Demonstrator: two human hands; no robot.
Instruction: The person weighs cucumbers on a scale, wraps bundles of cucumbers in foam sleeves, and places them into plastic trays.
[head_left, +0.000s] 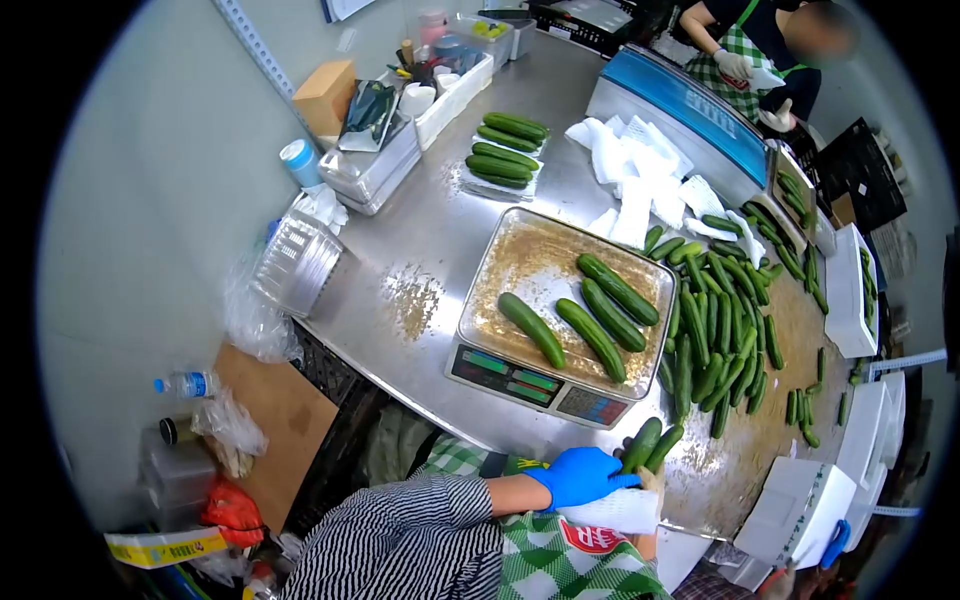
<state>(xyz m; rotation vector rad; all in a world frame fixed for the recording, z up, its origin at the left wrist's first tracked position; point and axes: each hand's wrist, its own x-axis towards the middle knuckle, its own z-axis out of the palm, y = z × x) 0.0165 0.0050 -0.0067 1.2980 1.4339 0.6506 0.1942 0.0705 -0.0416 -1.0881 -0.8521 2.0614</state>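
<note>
My left hand [585, 478], in a blue glove, is closed at the lower ends of some cucumbers [640, 447] just off the table's front edge. My right hand [652, 482], in a pale glove, shows only partly beside and under them. A white textured sheet [612, 510] lies across it below the cucumbers; most of the right fingers are hidden. Right behind my hands stands a digital scale [500, 372], its worn metal pan bearing several cucumbers [532, 330]. A big heap of loose cucumbers [712, 330] lies to the right of the scale.
Farther back, cucumbers [505, 150] lie on white sheets. Crumpled white sheets [640, 175] sit before a blue-topped machine [680, 110]. Clear plastic trays [298, 262] stack at the left edge. White foam boxes [795, 510] stand at right. Another person [750, 60] works at the far right.
</note>
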